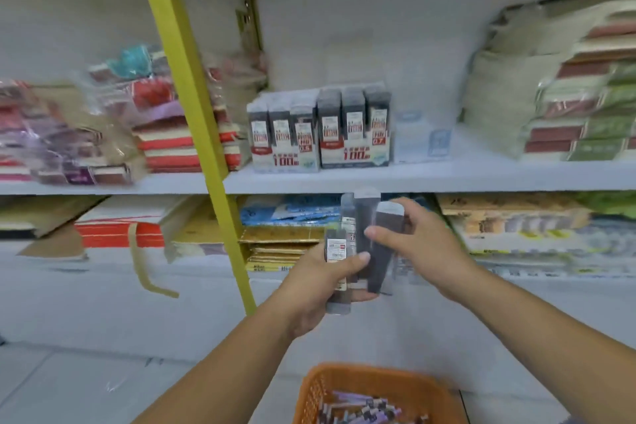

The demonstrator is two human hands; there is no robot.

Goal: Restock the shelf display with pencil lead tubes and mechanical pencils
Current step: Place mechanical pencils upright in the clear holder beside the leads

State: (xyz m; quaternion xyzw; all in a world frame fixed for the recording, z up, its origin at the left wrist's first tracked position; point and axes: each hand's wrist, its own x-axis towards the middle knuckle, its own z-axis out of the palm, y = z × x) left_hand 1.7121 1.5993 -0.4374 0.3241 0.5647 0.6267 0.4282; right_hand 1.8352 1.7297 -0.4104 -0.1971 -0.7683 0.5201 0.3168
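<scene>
My left hand [320,289] grips a fanned bunch of dark pencil lead tubes [347,244] with white labels, held upright below the middle shelf. My right hand [420,241] pinches one dark tube [383,248] at the right side of that bunch. On the shelf above stand two white display boxes [318,158] printed with red "100", filled with upright dark lead tubes [344,120]. An orange basket [375,389] at the bottom holds several purple and dark pencils or tubes.
A yellow upright post [192,113] crosses the shelf left of the display boxes. Red and wrapped notebook stacks [172,134] lie to the left, green and maroon packs [581,120] to the right. White boxes [423,138] stand just right of the display boxes. The lower shelf holds flat packets.
</scene>
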